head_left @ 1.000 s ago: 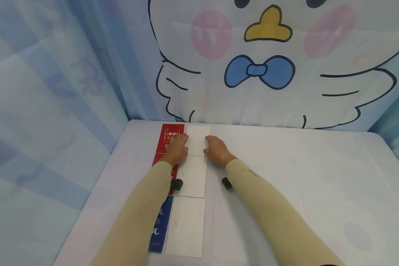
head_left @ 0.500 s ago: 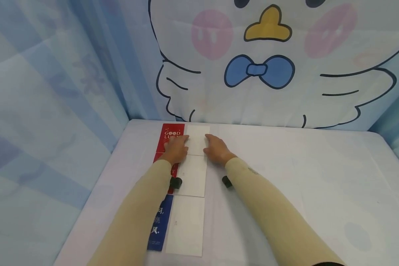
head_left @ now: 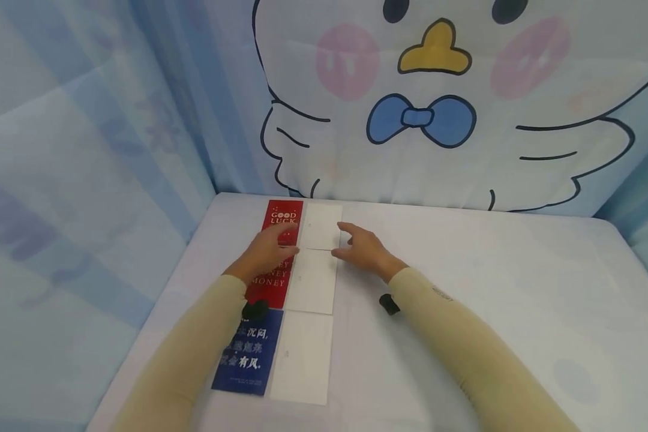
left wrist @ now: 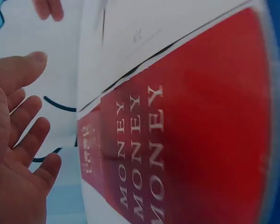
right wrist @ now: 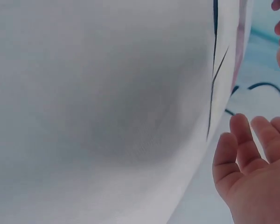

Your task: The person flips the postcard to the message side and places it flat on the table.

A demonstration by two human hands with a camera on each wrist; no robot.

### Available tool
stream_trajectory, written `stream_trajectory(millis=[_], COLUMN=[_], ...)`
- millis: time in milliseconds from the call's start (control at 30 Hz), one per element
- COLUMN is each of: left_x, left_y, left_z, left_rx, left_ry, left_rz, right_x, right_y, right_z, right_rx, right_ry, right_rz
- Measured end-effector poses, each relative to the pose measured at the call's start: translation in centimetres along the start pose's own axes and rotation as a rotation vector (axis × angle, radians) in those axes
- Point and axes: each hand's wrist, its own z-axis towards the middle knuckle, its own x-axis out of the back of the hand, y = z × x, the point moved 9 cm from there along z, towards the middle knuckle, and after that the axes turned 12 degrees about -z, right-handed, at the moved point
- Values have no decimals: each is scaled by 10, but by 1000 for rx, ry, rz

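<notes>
My left hand (head_left: 266, 251) hovers over the red "GOOD LUCK" card (head_left: 285, 211) and the red "MONEY" card (head_left: 270, 293), thumb and fingers spread. In the left wrist view the left hand (left wrist: 21, 121) holds nothing, its fingers loosely bent beside the red "MONEY" card (left wrist: 210, 102). To the right of the white cards, my right hand (head_left: 366, 247) has its thumb and forefinger apart, near the edges of the far white card (head_left: 322, 227) and the middle white card (head_left: 313, 282). The right wrist view shows the right hand (right wrist: 256, 163) with relaxed fingers and nothing held.
Below the red cards lies a blue card (head_left: 248, 354) with white characters, beside a near white card (head_left: 301, 359). The cards form two columns on the white tablecloth (head_left: 491, 312). A printed curtain (head_left: 421, 162) stands behind the table's far edge.
Both hands have drawn apart from the far white card, the left one leftward and the right one slightly rightward. More of the red and blue cards shows. The head view has shifted slightly.
</notes>
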Motion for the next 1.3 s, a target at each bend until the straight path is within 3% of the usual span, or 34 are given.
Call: stream_trajectory(millis=[100,300,500,633,933,1100,1300], left_x=[2,-2,-1,5,10,13,12], left_y=[-4,-9,-25,-31,-48,-51,-56], left_z=[-23,-77,-129,-153,-185,-195,-203], left_rx=[-7,-114,-81,-68,-8,-17,-8], left_ry=[-32,-68,-34,-21,-47,-57,-84], left_rz=[13,93,84,60,115,110,148], right_x=[-5,-20,-39,-53,-83,-101,-118], right_y=[-8,-34,-56,-72,-109,-130,-147], right_z=[-18,-58,-96,-115,-142,-149,-152], right_rx=[44,148,208,257,323,378,377], right_ry=[-1,-20,-63,-95,-112,-103,-128], right_rz=[5,-16,18,16,-73,-214,-305])
